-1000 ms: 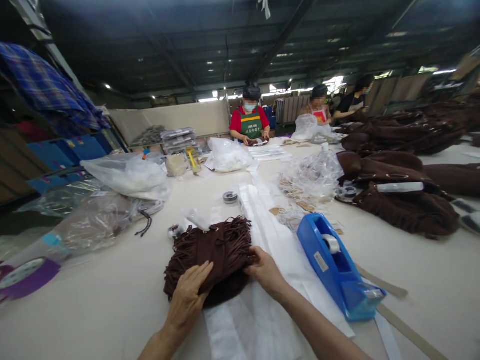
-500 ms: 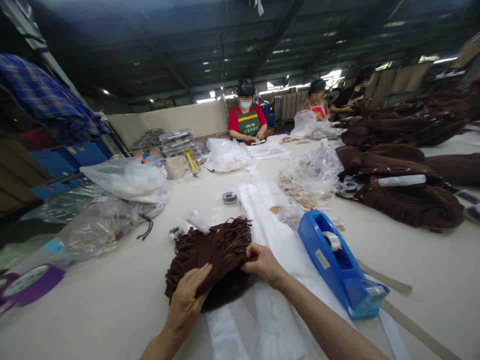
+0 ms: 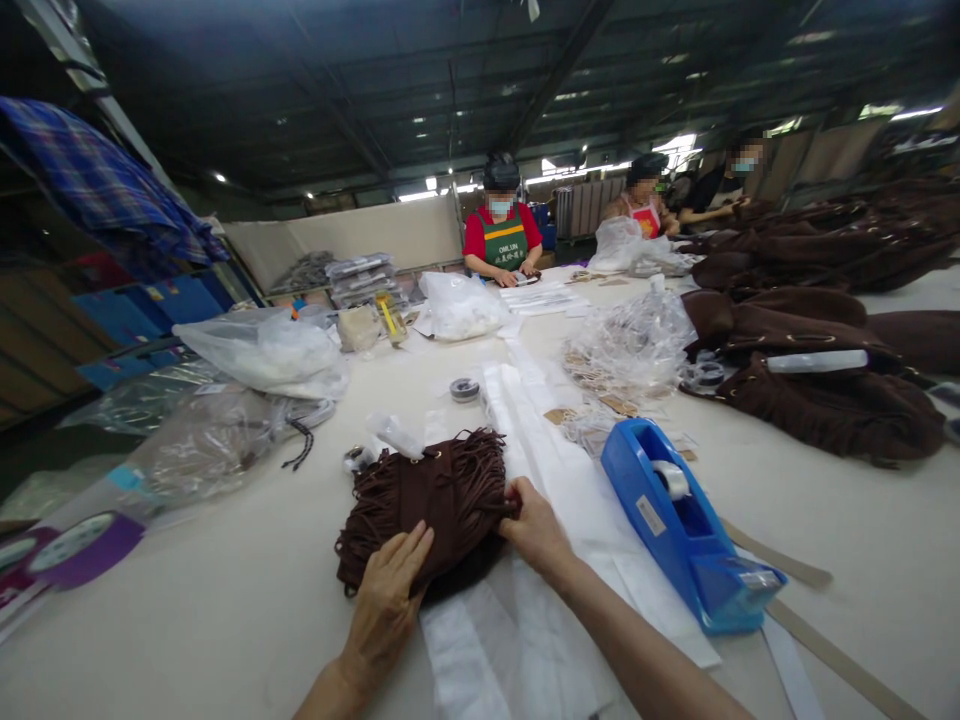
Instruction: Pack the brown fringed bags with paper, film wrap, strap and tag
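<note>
A dark brown fringed bag (image 3: 431, 520) lies on the table in front of me, with small metal eyelets along its far edge and a clear plastic wrap (image 3: 396, 436) beside them. My left hand (image 3: 386, 585) rests on the bag's near left part, fingers stretched flat over the fabric; the thumb is mostly hidden. At the bag's right edge, my right hand (image 3: 534, 530) has thumb and fingers pinched on the fringe. White plastic sheets (image 3: 544, 470) are spread under and to the right of the bag.
A blue tape dispenser (image 3: 675, 530) stands to the right, beside tan straps (image 3: 832, 650). Brown bags (image 3: 825, 400) are piled at far right. Purple tape rolls (image 3: 86, 550) and clear plastic bags (image 3: 217, 435) lie left. Across the table, a person in a green apron (image 3: 504, 245) works.
My right hand has shifted slightly up and right along the bag's edge, and the fringe there now spreads over the front. My left hand stays on the bag. The whole view has shifted slightly.
</note>
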Demonstrator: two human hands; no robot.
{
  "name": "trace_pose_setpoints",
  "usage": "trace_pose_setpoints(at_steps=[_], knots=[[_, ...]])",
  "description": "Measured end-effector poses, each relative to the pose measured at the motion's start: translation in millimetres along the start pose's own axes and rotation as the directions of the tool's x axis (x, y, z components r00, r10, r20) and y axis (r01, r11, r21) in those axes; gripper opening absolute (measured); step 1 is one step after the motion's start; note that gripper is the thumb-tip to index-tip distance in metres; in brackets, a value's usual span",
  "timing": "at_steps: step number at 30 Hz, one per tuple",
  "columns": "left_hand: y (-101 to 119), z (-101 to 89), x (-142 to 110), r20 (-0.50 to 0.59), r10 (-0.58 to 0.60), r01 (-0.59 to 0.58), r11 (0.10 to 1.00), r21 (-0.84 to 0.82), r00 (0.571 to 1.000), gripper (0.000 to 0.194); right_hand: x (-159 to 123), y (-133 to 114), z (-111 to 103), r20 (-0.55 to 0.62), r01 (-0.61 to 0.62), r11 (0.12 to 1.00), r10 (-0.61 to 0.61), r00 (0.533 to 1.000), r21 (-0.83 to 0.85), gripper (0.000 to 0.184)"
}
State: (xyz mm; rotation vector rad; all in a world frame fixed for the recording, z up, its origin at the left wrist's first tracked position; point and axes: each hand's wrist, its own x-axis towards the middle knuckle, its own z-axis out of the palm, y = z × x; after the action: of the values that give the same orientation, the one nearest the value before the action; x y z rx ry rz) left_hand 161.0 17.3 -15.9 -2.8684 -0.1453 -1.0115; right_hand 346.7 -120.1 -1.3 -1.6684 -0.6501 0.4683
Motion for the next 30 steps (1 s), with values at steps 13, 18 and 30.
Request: trace_pose_setpoints(at_steps=[13,18,30], knots=[[6,1.4,-5,0.042,0.025,-0.028,0.996,0.086,0.999,0.052,9,-3,6,0.050,0.156,0.987,-0.155,0.987,-0.037,0.019],[10,3.0,-9,0.090,-0.044,0.034,0.994,0.102,0.995,0.056,1,0,-1,0.022,0.162,0.974,-0.160,0.987,-0.157,0.017],[22,-9.7,-1,0.224,-0.020,-0.035,0.971,0.238,0.974,0.058,0,2,-2,-0.024,0.160,0.836,-0.203,0.979,-0.525,0.022]])
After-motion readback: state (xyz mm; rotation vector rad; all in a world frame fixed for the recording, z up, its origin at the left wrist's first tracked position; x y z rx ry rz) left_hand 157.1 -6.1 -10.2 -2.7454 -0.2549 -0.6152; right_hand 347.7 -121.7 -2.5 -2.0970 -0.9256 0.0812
